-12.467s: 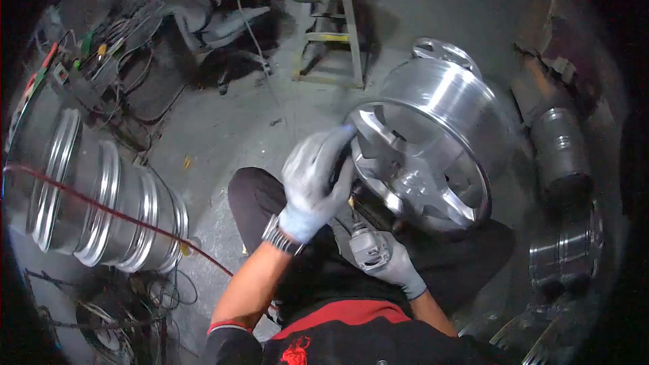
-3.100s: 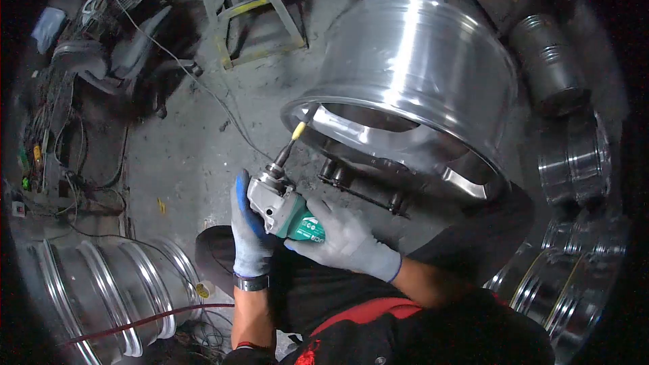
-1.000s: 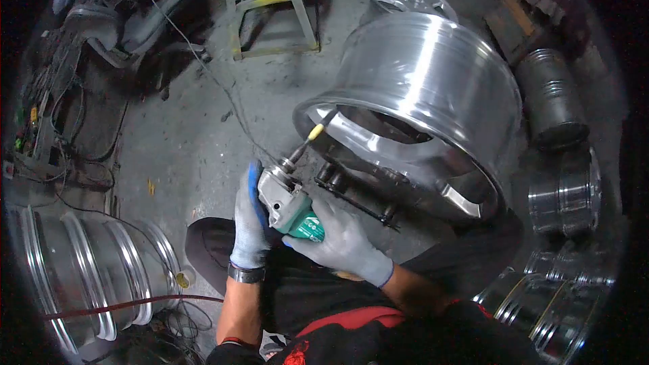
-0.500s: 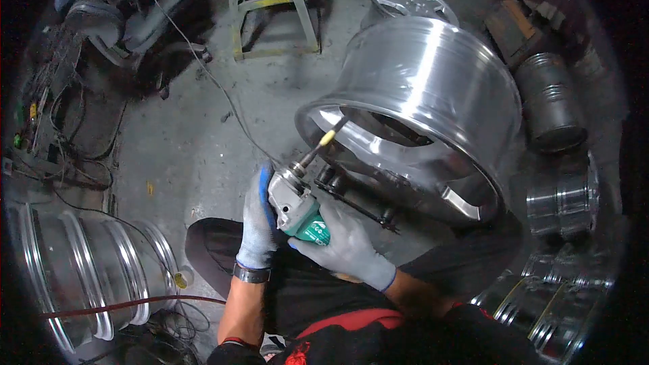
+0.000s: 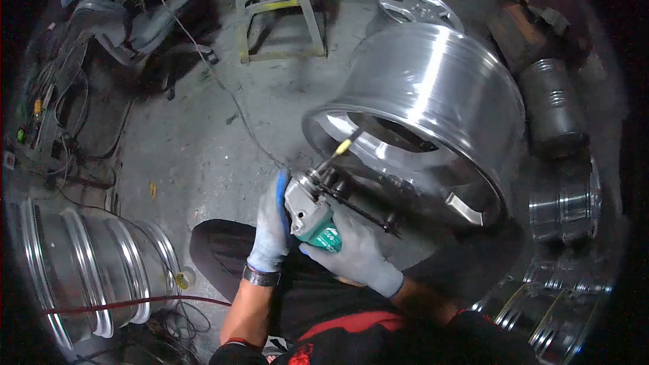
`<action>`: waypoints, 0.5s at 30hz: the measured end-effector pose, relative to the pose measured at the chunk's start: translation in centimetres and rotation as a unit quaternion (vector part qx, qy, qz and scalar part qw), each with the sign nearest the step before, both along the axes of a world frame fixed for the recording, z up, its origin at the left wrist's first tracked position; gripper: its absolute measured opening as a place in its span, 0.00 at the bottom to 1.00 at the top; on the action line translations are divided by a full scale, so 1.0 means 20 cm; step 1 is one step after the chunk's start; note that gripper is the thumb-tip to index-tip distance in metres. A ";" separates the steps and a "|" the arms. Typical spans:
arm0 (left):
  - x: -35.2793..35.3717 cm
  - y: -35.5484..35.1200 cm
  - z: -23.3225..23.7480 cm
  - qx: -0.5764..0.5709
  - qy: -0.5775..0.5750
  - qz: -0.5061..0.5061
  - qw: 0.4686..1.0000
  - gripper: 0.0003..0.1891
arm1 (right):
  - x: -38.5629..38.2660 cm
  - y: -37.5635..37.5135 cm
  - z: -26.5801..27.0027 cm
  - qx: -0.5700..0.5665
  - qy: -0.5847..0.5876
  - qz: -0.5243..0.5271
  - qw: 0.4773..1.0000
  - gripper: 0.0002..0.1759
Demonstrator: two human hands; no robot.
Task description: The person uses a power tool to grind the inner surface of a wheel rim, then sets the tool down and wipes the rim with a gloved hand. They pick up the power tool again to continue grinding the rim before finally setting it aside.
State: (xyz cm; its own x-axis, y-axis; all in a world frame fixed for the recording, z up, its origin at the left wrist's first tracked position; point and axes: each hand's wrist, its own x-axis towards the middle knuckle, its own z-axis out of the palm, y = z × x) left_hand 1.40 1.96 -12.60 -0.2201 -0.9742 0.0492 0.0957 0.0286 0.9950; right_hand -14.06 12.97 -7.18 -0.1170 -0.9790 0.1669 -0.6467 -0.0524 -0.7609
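Note:
A green and silver power tool (image 5: 312, 213) is held between both my gloved hands. My left hand (image 5: 272, 225) wraps the left side of its metal head, and my right hand (image 5: 358, 251) grips the green body. From the head a thin shaft with a yellow band (image 5: 343, 147) points up and right, its dark tip at the open face of a large polished wheel rim (image 5: 412, 81). The rim lies tilted on its side, spokes toward me. Whether the tip touches the metal is unclear. A dark bar (image 5: 365, 211) lies below the rim's face.
Several rims (image 5: 88, 270) lie at the lower left, with a red hose (image 5: 135, 303) across them. More rims (image 5: 561, 206) are at the right, near a dark metal drum (image 5: 551, 108). A stand (image 5: 284, 7) and another wheel (image 5: 419, 7) are behind. A cable (image 5: 233, 98) crosses the floor.
Both hands and the tool have shifted slightly right in view, and the tool's tip sits a little farther right and lower. The surroundings have also shifted slightly in view.

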 end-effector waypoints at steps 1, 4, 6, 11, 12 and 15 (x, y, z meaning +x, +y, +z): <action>0.02 0.01 0.04 0.000 -0.001 0.003 1.000 0.25 | 0.00 0.01 0.01 0.025 0.000 -0.012 1.000 0.54; 0.05 0.03 0.20 -0.215 -0.235 -0.028 0.947 0.32 | 0.01 -0.03 -0.03 -0.074 0.006 -0.003 0.997 0.51; 0.08 0.01 0.10 -0.156 -0.178 -0.016 0.971 0.31 | 0.00 -0.07 -0.05 -0.080 0.011 0.014 0.997 0.51; 0.09 -0.02 0.07 0.210 0.293 -0.116 0.926 0.29 | -0.01 -0.07 -0.06 -0.139 0.042 0.021 0.989 0.51; 0.07 -0.01 -0.07 0.120 0.090 -0.030 0.988 0.31 | -0.02 -0.04 -0.04 -0.086 0.030 0.012 0.996 0.52; 0.05 -0.02 -0.20 0.254 0.188 -0.026 0.949 0.35 | -0.01 0.03 -0.06 -0.017 0.026 -0.002 1.000 0.52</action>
